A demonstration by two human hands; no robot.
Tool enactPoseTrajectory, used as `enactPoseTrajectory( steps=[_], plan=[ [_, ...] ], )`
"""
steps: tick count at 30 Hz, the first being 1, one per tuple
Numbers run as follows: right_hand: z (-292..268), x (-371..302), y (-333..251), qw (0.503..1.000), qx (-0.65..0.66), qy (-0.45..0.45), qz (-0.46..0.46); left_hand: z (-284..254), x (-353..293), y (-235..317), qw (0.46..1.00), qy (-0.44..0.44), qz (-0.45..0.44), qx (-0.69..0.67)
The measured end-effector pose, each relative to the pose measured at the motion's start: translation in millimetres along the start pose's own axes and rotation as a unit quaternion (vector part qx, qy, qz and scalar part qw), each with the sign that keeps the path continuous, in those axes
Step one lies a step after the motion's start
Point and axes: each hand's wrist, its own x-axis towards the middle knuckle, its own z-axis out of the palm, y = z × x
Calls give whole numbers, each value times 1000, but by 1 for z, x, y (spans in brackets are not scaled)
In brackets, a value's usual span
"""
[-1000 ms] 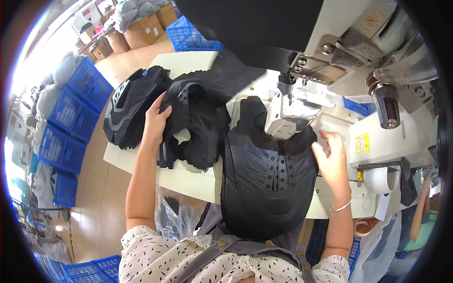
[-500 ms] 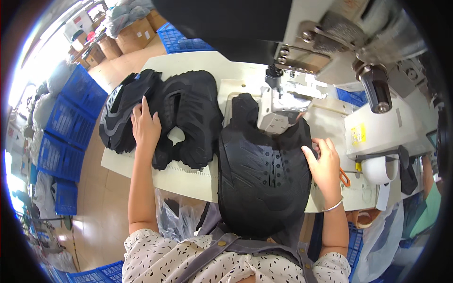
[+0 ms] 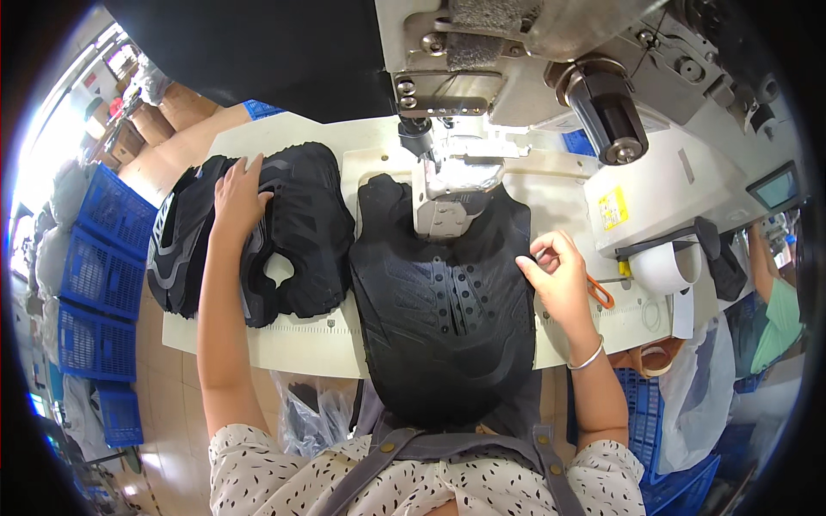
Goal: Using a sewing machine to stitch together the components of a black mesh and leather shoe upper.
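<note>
A large black moulded panel (image 3: 413, 353) with rows of small holes lies under the head of a sewing machine (image 3: 443, 215). Its lower end hangs past the table edge toward me. At its right edge is my right hand (image 3: 564, 279), fingers loosely curled, thumb apart from them and close to the panel. To the left, my left hand (image 3: 238, 198) rests with outstretched fingers on a black, grey-trimmed piece (image 3: 258, 249), between a stack of similar pieces (image 3: 176, 258) and a pile of black panels (image 3: 314, 232). The undersides of its fingers are hidden.
An orange-handled tool (image 3: 600, 292) and a white cup-shaped part (image 3: 667, 268) are right of my right hand. Blue crates (image 3: 99, 279) stand stacked on the floor at left. A dark metal cylinder (image 3: 607, 116) juts down at upper right. Another person's arm (image 3: 761, 265) shows far right.
My left hand has shifted from the stack toward the pile, and a grey-trimmed piece now overlaps the pile's left part. The view has swung right. The right hand stays beside the large panel.
</note>
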Motion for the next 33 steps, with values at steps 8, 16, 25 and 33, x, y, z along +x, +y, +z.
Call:
enactPoseTrajectory(
  steps=[8,16,25,33],
  plan=[
    [-1,-15,-40,919,354,-127,120,-76,-122,82,640,-435,98,-626],
    [-9,-8,-68,779,611,-83,118,-86,-142,151,349,-414,-30,-840],
    [-5,-6,-64,832,542,-20,116,-118,-101,149,346,-235,-63,-906],
    [-6,2,-63,800,587,-38,118,-117,-75,156,378,-201,-48,-903]
  ],
)
